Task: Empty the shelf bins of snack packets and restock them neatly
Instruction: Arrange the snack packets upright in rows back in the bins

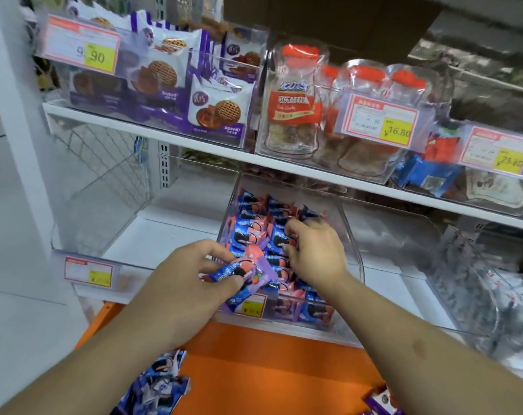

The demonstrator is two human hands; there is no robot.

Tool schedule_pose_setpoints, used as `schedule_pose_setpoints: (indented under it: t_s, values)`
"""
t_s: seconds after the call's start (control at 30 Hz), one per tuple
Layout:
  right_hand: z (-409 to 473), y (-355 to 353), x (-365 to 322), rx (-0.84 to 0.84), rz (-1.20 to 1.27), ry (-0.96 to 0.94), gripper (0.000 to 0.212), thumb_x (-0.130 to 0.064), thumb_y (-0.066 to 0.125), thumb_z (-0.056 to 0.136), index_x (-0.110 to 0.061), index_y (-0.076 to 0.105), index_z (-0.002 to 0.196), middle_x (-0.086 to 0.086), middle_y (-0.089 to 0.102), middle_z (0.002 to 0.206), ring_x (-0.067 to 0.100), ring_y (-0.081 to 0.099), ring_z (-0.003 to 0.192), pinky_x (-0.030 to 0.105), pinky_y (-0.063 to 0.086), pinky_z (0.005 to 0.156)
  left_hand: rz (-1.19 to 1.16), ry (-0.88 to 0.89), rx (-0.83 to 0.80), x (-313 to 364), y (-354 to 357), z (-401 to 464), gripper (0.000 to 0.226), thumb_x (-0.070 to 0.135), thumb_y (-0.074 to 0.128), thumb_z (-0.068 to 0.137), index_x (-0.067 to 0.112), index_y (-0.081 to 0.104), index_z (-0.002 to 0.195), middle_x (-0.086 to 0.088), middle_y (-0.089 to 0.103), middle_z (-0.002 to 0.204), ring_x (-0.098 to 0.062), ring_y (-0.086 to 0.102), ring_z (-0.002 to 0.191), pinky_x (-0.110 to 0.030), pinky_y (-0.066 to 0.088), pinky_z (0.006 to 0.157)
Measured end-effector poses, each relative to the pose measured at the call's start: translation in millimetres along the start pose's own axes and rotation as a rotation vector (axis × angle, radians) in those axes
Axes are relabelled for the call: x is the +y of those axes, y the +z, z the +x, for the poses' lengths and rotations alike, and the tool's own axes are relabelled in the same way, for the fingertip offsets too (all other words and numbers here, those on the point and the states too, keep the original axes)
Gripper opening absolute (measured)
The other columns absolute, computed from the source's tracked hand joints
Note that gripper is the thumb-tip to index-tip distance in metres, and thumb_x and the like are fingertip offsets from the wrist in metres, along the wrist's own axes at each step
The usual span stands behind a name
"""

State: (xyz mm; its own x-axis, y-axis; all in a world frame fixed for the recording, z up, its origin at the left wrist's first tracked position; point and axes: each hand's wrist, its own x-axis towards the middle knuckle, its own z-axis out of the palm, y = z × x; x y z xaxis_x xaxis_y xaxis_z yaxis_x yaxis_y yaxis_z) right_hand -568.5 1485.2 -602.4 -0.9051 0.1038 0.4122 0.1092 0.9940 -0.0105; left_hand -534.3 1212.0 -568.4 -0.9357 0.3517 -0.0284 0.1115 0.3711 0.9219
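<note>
Head view: left hand point(191, 274) is pinching several cookie packets point(239, 274) above the clear bin's point(354, 250) front edge, while right hand point(314, 250) fingers are curling around more inside, gathering them for emptying.

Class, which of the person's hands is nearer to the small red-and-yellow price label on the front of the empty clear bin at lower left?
Left. The left hand grips packets just right of that price label; the right hand reaches into the cookie bin, farther right.
</note>
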Motion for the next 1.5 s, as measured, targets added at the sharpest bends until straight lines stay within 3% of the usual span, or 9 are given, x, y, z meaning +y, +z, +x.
schedule_pose_setpoints:
  t_s: [0.13, 0.3, 0.43, 0.57, 0.63, 0.77, 0.93, 1.13, 1.5]
  values:
    - [-4.0, -7.1, -1.2, -0.106, 0.002, 0.0, 0.034, -0.037, 0.077, 0.085, -0.028, 0.072, 0.117, 0.005, 0.068, 0.109, 0.033, 0.056, 0.109, 0.038, 0.046, 0.09, -0.076, -0.002, 0.008, 5.6, 7.3, -2.3, 0.015, 0.032, 0.081, 0.087, 0.035, 0.072, 0.098, 0.006, 0.077, 0.099, -0.013, 0.074, 0.074, -0.028, 0.061, 0.064]
    - [-32.3, -45.5, 10.2, -0.13, 0.062, -0.041, 0.055, -0.034, 0.069, 0.089, -0.034, 0.059, 0.144, -0.001, 0.054, 0.146, 0.031, 0.04, 0.134, 0.042, 0.038, 0.112, -0.132, -0.041, -0.049, 13.2, 17.8, -5.3, 0.023, 0.028, 0.085, 0.083, 0.031, 0.072, 0.102, 0.006, 0.079, 0.091, -0.016, 0.074, 0.075, -0.042, 0.063, 0.071]
    - [-71.8, -73.6, 44.3, 0.033, 0.118, -0.05, 0.057, -0.018, 0.07, 0.086, -0.019, 0.06, 0.142, -0.001, 0.057, 0.142, 0.026, 0.045, 0.133, 0.043, 0.043, 0.112, -0.037, 0.027, -0.032, 12.6, 28.1, -10.5, 0.029, 0.03, 0.088, 0.08, 0.039, 0.07, 0.101, 0.018, 0.074, 0.1, -0.009, 0.072, 0.085, -0.016, 0.054, 0.061]
    - [-97.5, -77.0, 75.7, -0.074, 0.375, 0.062, 0.051, -0.026, 0.069, 0.098, -0.03, 0.058, 0.148, -0.016, 0.053, 0.151, 0.005, 0.044, 0.142, 0.019, 0.029, 0.118, 0.063, 0.088, 0.004, 20.8, 42.0, -11.5, 0.037, 0.038, 0.088, 0.078, 0.051, 0.064, 0.104, 0.034, 0.066, 0.102, -0.006, 0.068, 0.088, -0.026, 0.057, 0.07]
    - [-99.2, -72.6, 84.7, -0.077, 0.454, 0.058, 0.049, -0.03, 0.071, 0.098, -0.034, 0.059, 0.146, -0.022, 0.051, 0.152, 0.001, 0.043, 0.143, 0.023, 0.031, 0.121, 0.147, 0.158, 0.015, 28.5, 52.9, -0.6, 0.035, 0.042, 0.087, 0.078, 0.05, 0.065, 0.104, 0.038, 0.064, 0.105, -0.004, 0.068, 0.081, -0.033, 0.058, 0.075]
    - [-102.6, -61.1, 90.1, -0.058, 0.515, 0.089, 0.05, -0.037, 0.068, 0.1, -0.041, 0.055, 0.148, -0.03, 0.044, 0.155, -0.004, 0.038, 0.145, 0.027, 0.032, 0.123, 0.336, 0.316, 0.033, 46.9, 87.8, 44.9, 0.026, 0.04, 0.084, 0.084, 0.043, 0.066, 0.103, 0.025, 0.066, 0.102, 0.004, 0.061, 0.093, -0.009, 0.042, 0.076]
    - [-103.1, -54.9, 94.5, -0.031, 0.526, 0.071, 0.049, -0.042, 0.067, 0.1, -0.044, 0.054, 0.147, -0.034, 0.045, 0.153, -0.006, 0.038, 0.143, 0.018, 0.028, 0.119, 0.603, 0.49, 0.053, 48.0, 139.1, 109.4, 0.033, 0.037, 0.088, 0.079, 0.038, 0.071, 0.107, 0.021, 0.062, 0.107, -0.015, 0.05, 0.113, -0.037, 0.042, 0.097]
    - [-103.7, -50.9, 97.8, -0.041, 0.539, 0.084, 0.047, -0.043, 0.066, 0.1, -0.045, 0.055, 0.146, -0.037, 0.044, 0.151, -0.007, 0.037, 0.14, 0.0, 0.016, 0.107, 0.882, 0.469, 0.098, 29.5, 159.7, 141.4, 0.041, 0.05, 0.08, 0.084, 0.046, 0.069, 0.122, 0.004, 0.056, 0.138, -0.032, 0.041, 0.127, -0.044, 0.035, 0.101]
    - [-108.4, -61.1, 92.9, -0.092, 0.527, 0.081, 0.055, -0.045, 0.063, 0.102, -0.047, 0.044, 0.154, -0.033, 0.035, 0.159, -0.001, 0.028, 0.148, 0.019, 0.022, 0.121, 0.637, 0.508, 0.045, 39.1, 138.1, 99.0, 0.04, 0.042, 0.08, 0.087, 0.04, 0.068, 0.125, 0.02, 0.052, 0.132, -0.016, 0.039, 0.128, -0.036, 0.035, 0.109]
